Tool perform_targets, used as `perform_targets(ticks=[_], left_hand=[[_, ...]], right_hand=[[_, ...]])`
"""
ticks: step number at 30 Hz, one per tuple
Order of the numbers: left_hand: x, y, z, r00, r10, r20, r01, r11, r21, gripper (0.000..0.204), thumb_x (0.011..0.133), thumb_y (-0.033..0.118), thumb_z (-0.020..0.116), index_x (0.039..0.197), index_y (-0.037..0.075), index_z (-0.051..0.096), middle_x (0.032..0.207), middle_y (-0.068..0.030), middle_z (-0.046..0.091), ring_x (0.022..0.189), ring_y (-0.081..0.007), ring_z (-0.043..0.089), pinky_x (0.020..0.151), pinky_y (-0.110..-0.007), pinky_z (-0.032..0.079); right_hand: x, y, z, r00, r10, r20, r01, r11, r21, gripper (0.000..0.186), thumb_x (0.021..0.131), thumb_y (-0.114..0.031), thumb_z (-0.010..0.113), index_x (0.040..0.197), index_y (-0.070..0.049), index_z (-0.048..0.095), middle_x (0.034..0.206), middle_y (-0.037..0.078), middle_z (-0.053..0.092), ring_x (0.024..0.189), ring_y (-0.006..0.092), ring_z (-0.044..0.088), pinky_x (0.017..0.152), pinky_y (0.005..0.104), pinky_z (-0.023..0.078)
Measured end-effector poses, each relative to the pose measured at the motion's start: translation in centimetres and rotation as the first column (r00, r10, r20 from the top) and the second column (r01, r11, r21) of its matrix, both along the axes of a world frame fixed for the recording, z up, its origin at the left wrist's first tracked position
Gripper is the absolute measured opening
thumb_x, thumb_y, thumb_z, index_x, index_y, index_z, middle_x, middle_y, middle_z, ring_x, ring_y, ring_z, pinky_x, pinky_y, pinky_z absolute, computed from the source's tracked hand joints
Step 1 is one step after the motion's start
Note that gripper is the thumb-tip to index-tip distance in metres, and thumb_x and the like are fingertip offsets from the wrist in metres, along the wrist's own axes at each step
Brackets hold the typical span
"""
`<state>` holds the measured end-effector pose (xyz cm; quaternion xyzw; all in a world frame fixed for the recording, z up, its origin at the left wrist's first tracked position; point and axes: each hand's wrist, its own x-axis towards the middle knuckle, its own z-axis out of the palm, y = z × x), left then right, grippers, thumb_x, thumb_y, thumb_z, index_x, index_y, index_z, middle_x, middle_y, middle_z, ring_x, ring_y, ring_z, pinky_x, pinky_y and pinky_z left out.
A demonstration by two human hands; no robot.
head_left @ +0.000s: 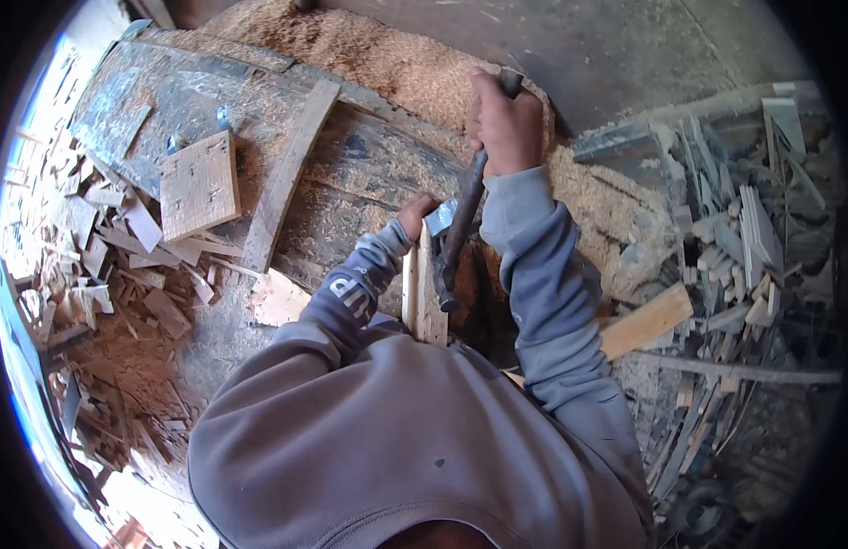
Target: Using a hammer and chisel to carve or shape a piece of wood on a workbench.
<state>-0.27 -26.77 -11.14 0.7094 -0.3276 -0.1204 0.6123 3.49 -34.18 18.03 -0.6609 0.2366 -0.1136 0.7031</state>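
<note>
My right hand (509, 123) is wrapped round a long dark metal bar (468, 209), whose upper end sticks out above the fist. The bar slopes down toward my body and has a wider, flat-looking lower end. Just left of it, a narrow pale wooden piece (430, 288) points away from my chest. My left hand (416, 214) is closed over the far end of this wood, its fingers partly hidden. A small pale-blue thing (442, 217) shows between that hand and the bar; I cannot make out its kind.
A square wooden board (200, 188) and a long plank (291, 174) lie on the dusty worktop (351, 151). Wood offcuts (103, 238) pile up at left. Sawdust (387, 55) heaps along the far edge. More scraps (739, 256) and a light board (648, 322) are at right.
</note>
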Motion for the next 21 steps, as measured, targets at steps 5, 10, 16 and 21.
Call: perform_targets(ticks=[5,10,16,21], left_hand=[[-0.3,-1.2,0.1,0.996,0.027,0.084,-0.029,0.999,0.023,0.023,0.08,0.012,0.05,0.099,0.003,0.06,0.089,-0.0168,0.058,0.086,-0.0334,0.055,0.078,-0.039,0.044],[0.9,-3.4,-4.4,0.843,-0.117,-0.525,0.051,0.989,-0.138,0.022,0.077,0.011,0.051,0.096,0.003,0.059,0.097,-0.0192,0.053,0.095,-0.0326,0.05,0.081,-0.037,0.042],[0.0,-2.5,-2.6,0.93,-0.054,-0.364,0.029,0.997,-0.074,0.024,0.082,0.016,0.044,0.095,0.005,0.061,0.088,-0.017,0.058,0.09,-0.0337,0.053,0.081,-0.038,0.042],[-0.4,-1.2,1.3,0.994,0.09,-0.057,-0.088,0.996,0.027,0.025,0.083,0.012,0.042,0.096,0.005,0.062,0.091,-0.0172,0.058,0.089,-0.0332,0.056,0.081,-0.037,0.044]], right_hand=[[-4.1,0.7,2.0,0.981,-0.101,0.164,0.122,0.985,-0.123,0.034,0.085,-0.022,0.056,0.057,-0.013,0.038,0.044,-0.004,0.033,0.034,0.0067,0.032,0.032,0.0238,0.026],[-8.1,4.5,2.6,0.955,0.037,0.293,0.094,0.902,-0.422,0.035,0.087,-0.023,0.052,0.056,-0.01,0.041,0.042,-0.002,0.039,0.033,0.007,0.036,0.032,0.0247,0.027],[-4.9,-2.0,1.7,0.985,-0.158,0.067,0.158,0.987,-0.001,0.032,0.083,-0.021,0.053,0.058,-0.012,0.035,0.047,-0.003,0.03,0.034,0.0086,0.03,0.032,0.0266,0.025],[-0.2,-1.3,0.2,0.994,-0.11,0.014,0.111,0.993,-0.032,0.029,0.081,-0.017,0.054,0.059,-0.011,0.036,0.048,-0.003,0.031,0.035,0.008,0.03,0.033,0.0257,0.025]])
